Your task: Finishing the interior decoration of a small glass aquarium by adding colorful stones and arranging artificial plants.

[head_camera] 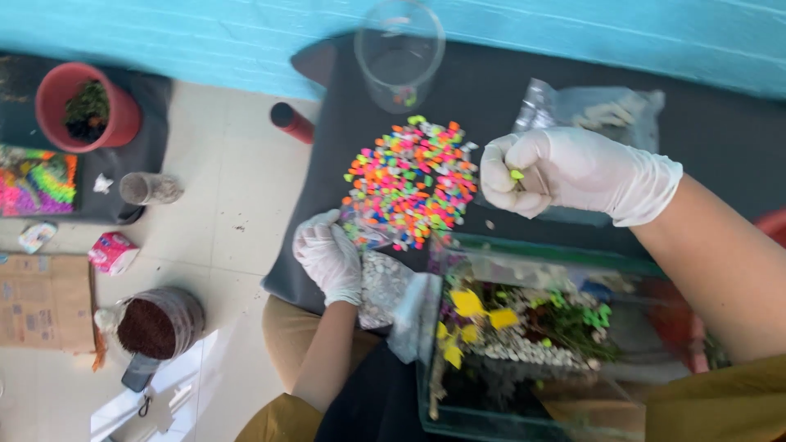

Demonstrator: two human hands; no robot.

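Both my hands wear white gloves. My right hand is closed, pinching a small neon-green pebble above the black table, just right of a spread of multicoloured neon pebbles. Lower down, my left hand rests on a clear plastic bag of pale gravel at the table's near edge. Below my right hand stands a glass tank holding plants, yellow leaves, white stones and dark soil.
A clear plastic cup stands at the table's far side; a crumpled clear bag lies behind my right hand. On the floor to the left are a red pot, a jar of brown grains, a small glass jar and cardboard.
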